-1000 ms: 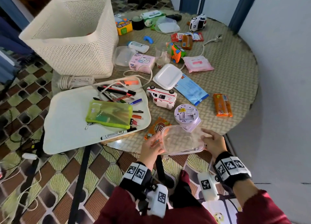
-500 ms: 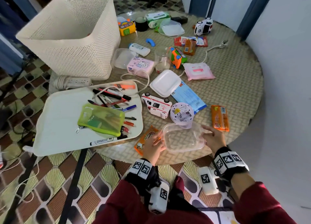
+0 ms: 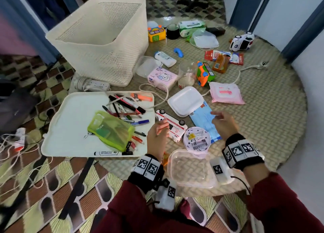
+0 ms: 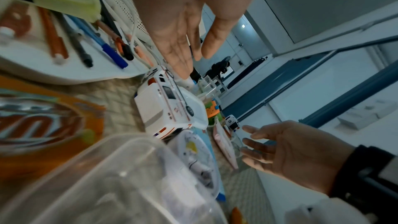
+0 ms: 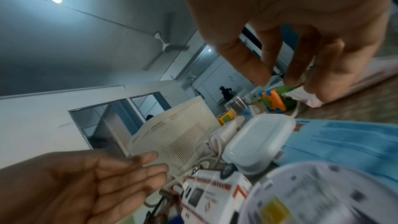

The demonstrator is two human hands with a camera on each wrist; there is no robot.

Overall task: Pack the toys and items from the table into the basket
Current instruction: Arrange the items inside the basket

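Observation:
A clear plastic container [image 3: 191, 169] lies on the table's near edge, free of both hands. My left hand [image 3: 160, 129] hovers above the white toy ambulance [image 3: 172, 126], fingers relaxed and empty; the left wrist view shows its fingers [image 4: 183, 54] straight over the ambulance [image 4: 165, 106]. My right hand [image 3: 219, 120] floats over the blue packet [image 3: 204, 119], fingers loosely spread, holding nothing. A round white device [image 3: 196, 139] sits between the hands. The cream mesh basket [image 3: 105, 40] stands at the table's far left.
A white tray [image 3: 70, 127] with pens and a green pouch [image 3: 110, 130] juts off the table's left. Beyond the hands lie a white lidded box [image 3: 185, 100], pink wipes [image 3: 225, 92], tissue pack [image 3: 162, 77], toy cars, bottles and a cable.
Both hands let go of the clear container, which now rests on the table edge, and moved forward over the ambulance and blue packet. The camera view tilted closer.

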